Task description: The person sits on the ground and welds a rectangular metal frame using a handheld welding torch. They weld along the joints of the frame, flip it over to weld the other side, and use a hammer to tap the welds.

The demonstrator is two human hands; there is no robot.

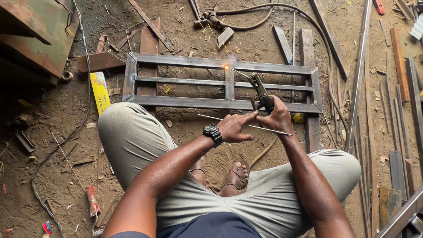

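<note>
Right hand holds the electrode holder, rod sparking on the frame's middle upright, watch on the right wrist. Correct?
Not quite. The watch is on the left wrist, not the right; the head view shows it. The rest stands: the right hand grips the electrode holder, and the rod tip sparks at the top of the middle upright of the metal frame.
</note>
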